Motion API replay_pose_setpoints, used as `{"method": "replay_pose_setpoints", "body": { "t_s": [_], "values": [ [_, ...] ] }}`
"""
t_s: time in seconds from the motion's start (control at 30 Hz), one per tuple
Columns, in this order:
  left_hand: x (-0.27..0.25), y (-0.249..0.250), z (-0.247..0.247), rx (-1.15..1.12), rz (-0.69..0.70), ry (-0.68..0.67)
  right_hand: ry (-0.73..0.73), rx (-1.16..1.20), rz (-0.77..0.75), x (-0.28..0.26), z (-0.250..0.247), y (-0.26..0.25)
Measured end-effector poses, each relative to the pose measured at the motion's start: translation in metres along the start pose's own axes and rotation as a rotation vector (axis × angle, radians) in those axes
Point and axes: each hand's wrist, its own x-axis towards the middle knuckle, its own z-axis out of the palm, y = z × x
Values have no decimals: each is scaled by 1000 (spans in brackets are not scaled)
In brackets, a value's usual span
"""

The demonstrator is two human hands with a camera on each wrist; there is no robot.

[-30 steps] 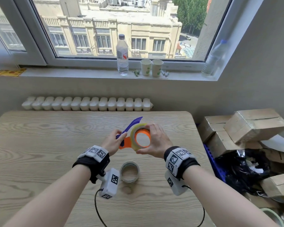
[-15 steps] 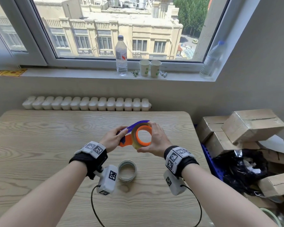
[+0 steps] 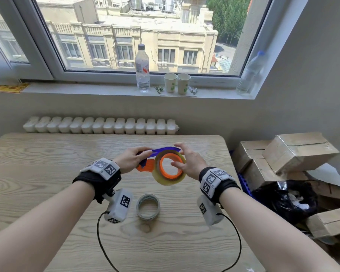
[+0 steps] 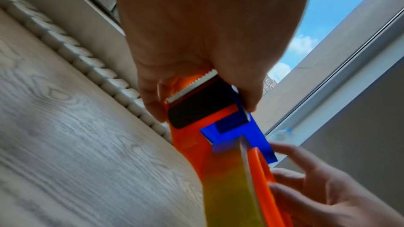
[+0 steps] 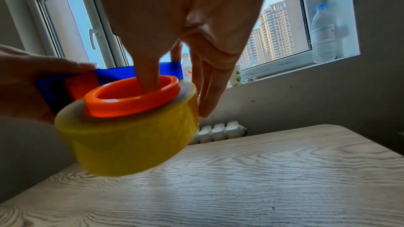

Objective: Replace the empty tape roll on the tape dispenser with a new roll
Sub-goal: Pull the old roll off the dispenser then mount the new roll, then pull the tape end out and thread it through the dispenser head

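Observation:
My left hand point(image 3: 143, 157) grips the blade end of the orange and blue tape dispenser point(image 3: 147, 166) above the table. The serrated blade point(image 4: 192, 85) lies between its thumb and fingers. A full yellowish tape roll point(image 3: 169, 180) sits on the dispenser's orange hub point(image 5: 131, 96). My right hand point(image 3: 178, 156) has its thumb inside the hub, with its fingers straight beside the roll and by the tip of the blue flap point(image 3: 165, 150). The empty grey roll core point(image 3: 148, 206) stands on the table below, apart from both hands.
The wooden table point(image 3: 47, 163) stands against a radiator point(image 3: 100, 125) under the window sill. On the sill are a water bottle point(image 3: 142, 69) and two paper cups point(image 3: 177, 83). Cardboard boxes point(image 3: 294, 152) and a black bag point(image 3: 287, 201) crowd the floor at the right.
The dispenser has tipped flatter and its blue flap has swung from upright to level over the roll. My right hand has loosened its grip on the roll; its fingers are now straight.

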Motion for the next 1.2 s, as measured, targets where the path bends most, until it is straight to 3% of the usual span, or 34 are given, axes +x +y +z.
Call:
{"method": "replay_pose_setpoints", "body": {
  "t_s": [0.27,0.4,0.6,0.9,1.2],
  "values": [
    [2,21,-8,197,72,7,106,85,-18,2,2,2],
    [-1,26,-15,-53,14,153,130,259,6,4,1,4],
    [-5,13,-22,-265,-75,214,70,575,144,5,4,-1],
    [-12,23,-4,-527,-123,-85,-29,1032,274,12,8,-32],
    [-8,30,-10,-835,-35,-153,-174,1010,277,13,10,-49]
  ]
}}
